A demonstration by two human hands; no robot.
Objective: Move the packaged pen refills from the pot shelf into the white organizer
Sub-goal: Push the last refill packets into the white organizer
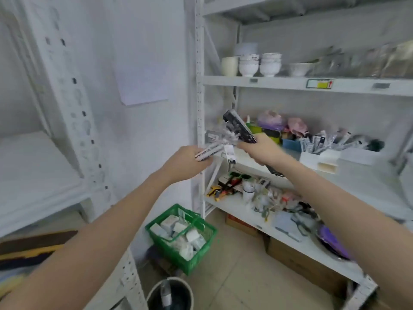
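Note:
My left hand [186, 163] grips a bundle of clear-wrapped pen refill packs [212, 151] with white printed labels, held in front of the shelf upright. My right hand [260, 151] is closed on a dark pack of refills [239, 126] that points up and to the left, its tip touching the left hand's bundle. The white organizer [312, 158] stands on the middle shelf to the right of my right hand, with several packaged refills [321, 142] upright in its compartments.
White bowls [259, 64] line the shelf above. The shelf below is crowded with tools and small goods [257, 193]. A green basket [181, 236] of white boxes and a dark bucket [171, 294] stand on the floor. A white rack [67, 108] is at left.

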